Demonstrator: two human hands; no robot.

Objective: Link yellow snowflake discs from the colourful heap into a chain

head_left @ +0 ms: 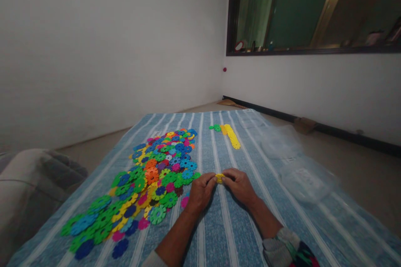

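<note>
Both hands pinch a small yellow plastic piece just beside a heap of coloured discs

The left grip (202,192) and the right grip (241,185) are narrow, fingertips closed on opposite sides of one small yellow toothed plastic piece (219,178), held between them over the blue-and-white striped cloth (208,150).

Left of the grips, a long heap of multicoloured notched plastic discs (152,174) spreads from near the far edge of the cloth toward the near left; its closest discs lie just beside the left grip. Beyond the grips, a strip of cloth runs to a slanting row of overlapping yellow discs (232,137), with orange pieces (223,129) and green discs (217,127) at its far left end. More cloth separates this row from the heap.

Right of the right grip lie two clear plastic bags, the farther bag (280,142) and the nearer bag (307,181), close to the right edge of the cloth; their contents cannot be made out. Past that edge is the floor (354,162), then the white wall (313,83).
</note>
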